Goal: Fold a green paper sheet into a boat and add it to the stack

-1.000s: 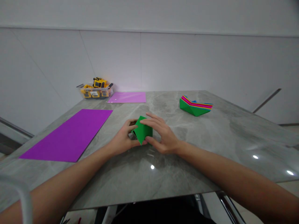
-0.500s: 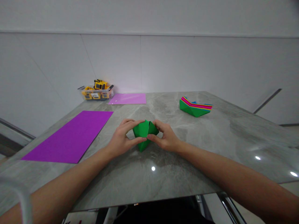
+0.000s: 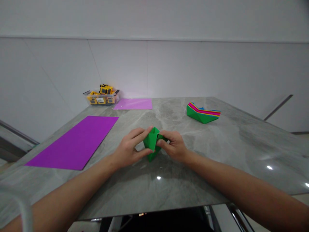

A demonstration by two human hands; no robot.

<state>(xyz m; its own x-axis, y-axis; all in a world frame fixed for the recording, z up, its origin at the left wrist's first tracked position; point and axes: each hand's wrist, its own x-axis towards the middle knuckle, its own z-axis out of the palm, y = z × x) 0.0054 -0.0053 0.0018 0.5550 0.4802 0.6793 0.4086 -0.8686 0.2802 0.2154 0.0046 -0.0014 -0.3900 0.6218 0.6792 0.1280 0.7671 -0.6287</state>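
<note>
A folded piece of green paper (image 3: 151,140) is held between my two hands just above the table, its lower corner pointing toward me. The top of the fold gapes a little. My left hand (image 3: 131,146) grips its left side, fingertips at the upper edge and thumb at the lower front. On the other side my right hand (image 3: 174,145) pinches the right part with thumb and bent fingers, hiding some of it. Farther back on the right sits a folded paper boat (image 3: 202,115), green below with pink, yellow and blue bands along its rim.
A large purple sheet (image 3: 77,141) lies on the grey marbled table (image 3: 193,190) to the left. Behind it are a pale purple sheet (image 3: 135,103) and a clear plastic box (image 3: 96,99) with yellow toy vehicles (image 3: 106,89). A white wall (image 3: 169,67) stands at the back.
The green paper has turned and its top opening shows more. My right fingers have curled in tighter on its right side. The view has tipped slightly upward.
</note>
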